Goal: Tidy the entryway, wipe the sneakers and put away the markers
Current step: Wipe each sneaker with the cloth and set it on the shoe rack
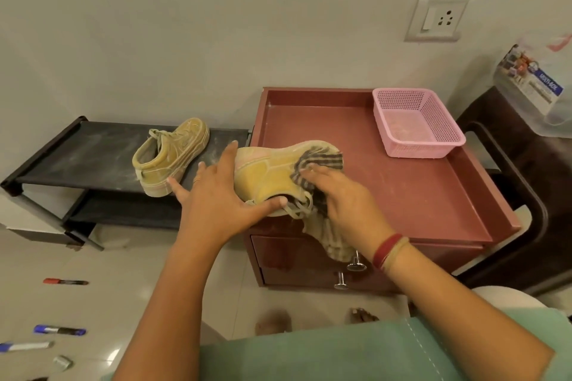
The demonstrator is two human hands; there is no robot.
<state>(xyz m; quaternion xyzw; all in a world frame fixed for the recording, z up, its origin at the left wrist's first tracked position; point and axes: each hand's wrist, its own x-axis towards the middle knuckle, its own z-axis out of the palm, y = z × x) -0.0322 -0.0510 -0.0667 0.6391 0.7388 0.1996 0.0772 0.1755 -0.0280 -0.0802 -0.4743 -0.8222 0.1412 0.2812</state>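
Tan canvas-like fabric covers the sneaker [266, 176], which lies on its side on the reddish-brown drawer cabinet [402, 189], near the front left corner, its opening toward the person. The left hand [213, 195] steadies it at the heel, fingers spread and straight, thumb pressed by the collar. The right hand [343, 195] lies flat on a checked cloth [322, 158], pressing it against the upper near the toe; the cloth's loose end hangs over the cabinet front.

Judging by its look, the shoe is light, with a soft upper that gives under pressure and a stiffer thick sole, so the heel and sole edge make the firm places to hold while the cloth rubs. Loose laces could snag.

Its mate [170, 155] stands on the black shoe rack [77, 151]. A red marker [65, 282] and a blue marker [58, 330] lie on the floor, well apart from the pink basket [424, 153].

No brand shows on either shoe. A bagged package [532, 83] at right appears to read "MULTI-BOX"; its smaller print is too small to read.
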